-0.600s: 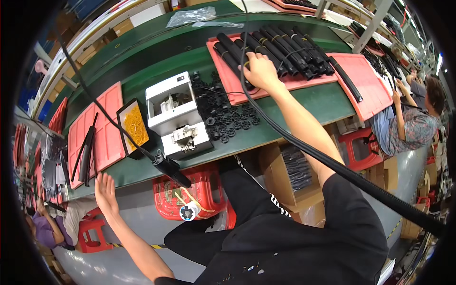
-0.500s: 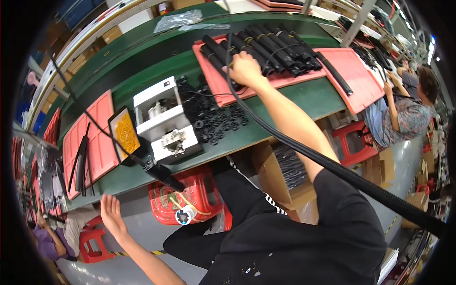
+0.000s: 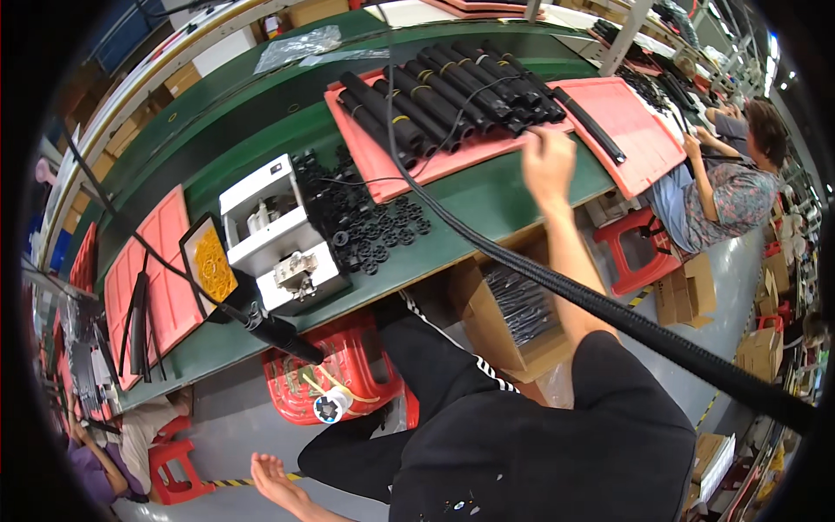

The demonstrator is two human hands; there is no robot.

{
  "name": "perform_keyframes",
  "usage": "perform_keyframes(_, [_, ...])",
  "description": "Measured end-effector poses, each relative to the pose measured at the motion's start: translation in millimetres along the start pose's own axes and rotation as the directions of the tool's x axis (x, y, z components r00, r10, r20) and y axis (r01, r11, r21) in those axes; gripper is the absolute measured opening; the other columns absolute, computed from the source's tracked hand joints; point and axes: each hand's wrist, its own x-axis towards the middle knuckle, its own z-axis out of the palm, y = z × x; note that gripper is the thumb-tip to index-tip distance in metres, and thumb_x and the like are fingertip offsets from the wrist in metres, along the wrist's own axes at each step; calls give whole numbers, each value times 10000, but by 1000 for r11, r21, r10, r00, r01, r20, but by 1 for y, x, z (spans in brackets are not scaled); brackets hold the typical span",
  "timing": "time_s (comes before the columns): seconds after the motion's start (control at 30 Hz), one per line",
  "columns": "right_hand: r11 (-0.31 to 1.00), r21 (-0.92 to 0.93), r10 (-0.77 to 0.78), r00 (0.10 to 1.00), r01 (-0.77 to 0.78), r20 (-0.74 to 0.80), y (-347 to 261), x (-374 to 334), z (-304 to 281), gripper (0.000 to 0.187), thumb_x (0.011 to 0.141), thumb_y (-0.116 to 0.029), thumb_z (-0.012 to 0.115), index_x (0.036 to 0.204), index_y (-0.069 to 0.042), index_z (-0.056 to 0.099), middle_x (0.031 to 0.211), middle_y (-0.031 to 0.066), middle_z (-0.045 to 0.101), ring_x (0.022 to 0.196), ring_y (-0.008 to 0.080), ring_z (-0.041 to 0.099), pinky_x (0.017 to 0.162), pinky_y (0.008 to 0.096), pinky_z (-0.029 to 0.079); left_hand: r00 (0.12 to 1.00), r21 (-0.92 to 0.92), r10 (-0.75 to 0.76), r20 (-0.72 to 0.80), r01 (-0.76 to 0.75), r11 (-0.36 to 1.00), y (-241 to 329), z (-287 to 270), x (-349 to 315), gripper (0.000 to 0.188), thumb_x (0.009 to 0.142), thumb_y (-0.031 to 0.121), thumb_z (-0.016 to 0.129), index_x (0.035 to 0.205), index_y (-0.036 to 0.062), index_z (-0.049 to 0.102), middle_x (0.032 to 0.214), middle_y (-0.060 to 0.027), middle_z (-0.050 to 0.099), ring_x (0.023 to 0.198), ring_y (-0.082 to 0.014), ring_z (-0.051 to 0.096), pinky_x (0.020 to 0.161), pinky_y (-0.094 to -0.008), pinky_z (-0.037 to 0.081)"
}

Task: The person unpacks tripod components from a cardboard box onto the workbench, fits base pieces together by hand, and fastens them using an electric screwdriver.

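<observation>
My right hand is over the front edge of a pink tray, near the right end of a pile of black tubes. Its fingers look curled but are blurred, and what is in them, if anything, cannot be seen. Yellow bands circle several tubes. One tube lies apart on a second pink tray to the right. Low on the left, my left hand hovers over the floor, empty, its fingers apart.
Small black rings lie beside a white machine. Yellow bands fill a black box. A black cylindrical tool hangs on a cord by the bench edge, above a red stool. A thick black cable crosses my right arm.
My right hand has left the left part of the tube pile and moved right along the tray front. My left hand has dropped lower and to the right. The view has shifted slightly.
</observation>
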Motion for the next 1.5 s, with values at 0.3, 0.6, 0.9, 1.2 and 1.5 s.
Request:
perform_keyframes(0.3, [988,-97,146,949,-124,279,11,-107,-62,300,980,-210,626,1224,-35,640,1285,159,605,1242,344,537,1086,477,381,979,56,-172,-110,179,982,-46,3,-36,279,1003,260,642,1173,40,664,916,-35,647,814,-142,619,707,-266,491])
perform_keyframes(0.6, [997,-67,55,945,-36,322,21,-115,-49,375,1033,-242,508,1367,-90,584,1394,173,484,1362,363,388,1186,526,237,969,240,-190,161,148,960,-71,51,-54,257,1041,267,606,1150,44,672,871,-27,661,787,-121,639,686,-249,495])
perform_keyframes(0.9, [994,-110,61,927,-21,370,22,-114,-58,435,1048,-312,508,1415,-82,552,1432,179,464,1391,366,376,1206,539,226,886,373,-206,416,40,927,-99,49,-75,236,1041,217,599,1005,4,695,684,-12,595,590,-77,541,535,-209,392])
perform_keyframes(1.2, [986,-146,142,885,-85,444,21,-108,-67,443,1054,-284,489,1465,-122,521,1483,161,441,1430,354,350,1228,532,193,488,535,-385,783,-214,817,-63,137,-116,130,987,104,638,953,6,716,653,11,578,567,-46,490,517,-223,349])
perform_keyframes(1.5, [959,-102,284,912,-266,295,28,-139,-114,453,976,-143,606,1408,-25,537,1382,195,541,1293,387,502,1131,463,384,228,637,-595,771,-285,716,-14,260,-123,176,1034,134,609,976,-10,692,728,41,604,630,-16,480,555,-215,361])
